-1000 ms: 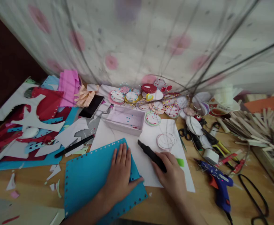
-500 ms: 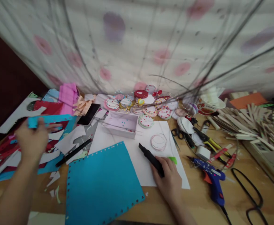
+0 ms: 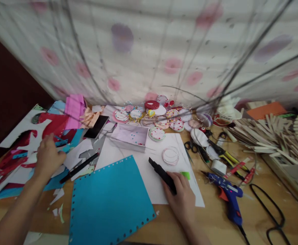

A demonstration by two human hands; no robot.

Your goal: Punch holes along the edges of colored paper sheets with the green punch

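"What do the hands hold?"

"The right hand [image 3: 181, 194] has its fingers closed round a black cutter [image 3: 162, 173], pointing away from the person over white paper [image 3: 155, 189]. The left hand [image 3: 48, 158] is over a pile of paper scraps [image 3: 35, 140]; its fingers look partly bent, but I cannot tell whether they grip anything"

"And the blue sheet?"

"The blue sheet [image 3: 110, 200] lies flat, left of the right hand's fingers and to the right of the left hand's, nearer the person; neither hand touches it"

"How far along is it?"

"Its edge facing the cutter is straight and without holes, so I judge that side trimmed. The other three visible edges carry rows of holes, so they look uncut, if they are meant to be cut at all"
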